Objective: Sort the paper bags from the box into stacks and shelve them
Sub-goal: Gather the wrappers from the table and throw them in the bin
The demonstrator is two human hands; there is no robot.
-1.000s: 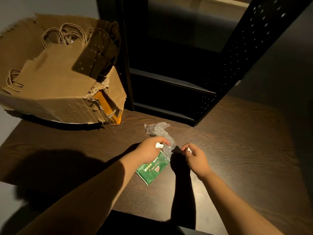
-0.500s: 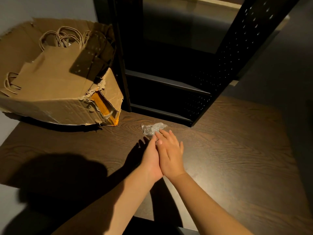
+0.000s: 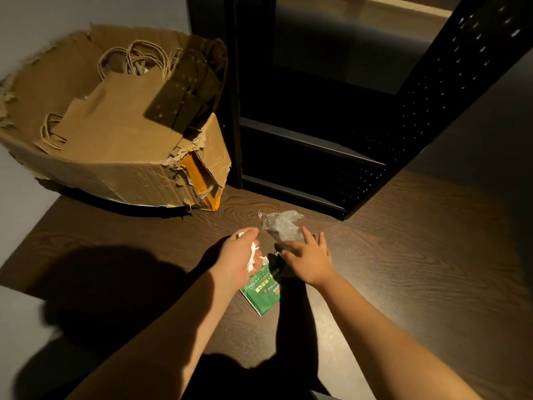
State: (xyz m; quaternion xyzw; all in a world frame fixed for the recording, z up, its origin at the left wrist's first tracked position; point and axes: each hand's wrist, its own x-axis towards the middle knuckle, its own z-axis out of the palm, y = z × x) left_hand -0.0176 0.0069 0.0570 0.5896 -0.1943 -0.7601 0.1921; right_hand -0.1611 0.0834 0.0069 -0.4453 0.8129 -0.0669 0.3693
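**Operator A:** Report hand states.

**Operator B:** The left hand (image 3: 240,259) is curled around a small crumpled scrap of white paper (image 3: 253,256); part of the scrap shows between thumb and fingers. The right hand (image 3: 307,259) holds nothing. Its fingers are spread and extended, palm down, over the near edge of a crumpled wad of clear plastic film (image 3: 281,225). Whether the fingertips touch the film cannot be told.

**Operator A:** Location of the task items?

**Operator B:** The flat brown paper bags with twisted cord handles (image 3: 121,125) lie in the torn open-topped cardboard box (image 3: 115,174) at the far left of the dark wood-grain tabletop (image 3: 403,269). None has been stacked on the table. The black metal shelving unit with perforated side panels (image 3: 317,145) stands directly right of the box and shows no bags.

**Operator A:** Governing relation for the next move?

**Operator B:** The box lies forward and well to the left of both hands. The left hand is the nearer one, but it is occupied. The bags lie flat, long axis running from the near-left box wall toward the far right, handles at the far end and at the left edge. A flat green printed packet (image 3: 264,293) lies between the wrists, partly under the left hand.

**Operator A:** Assessment?

**Operator B:** Probable step: clearing loose litter. The left hand should release the scrap before reaching for the bags.
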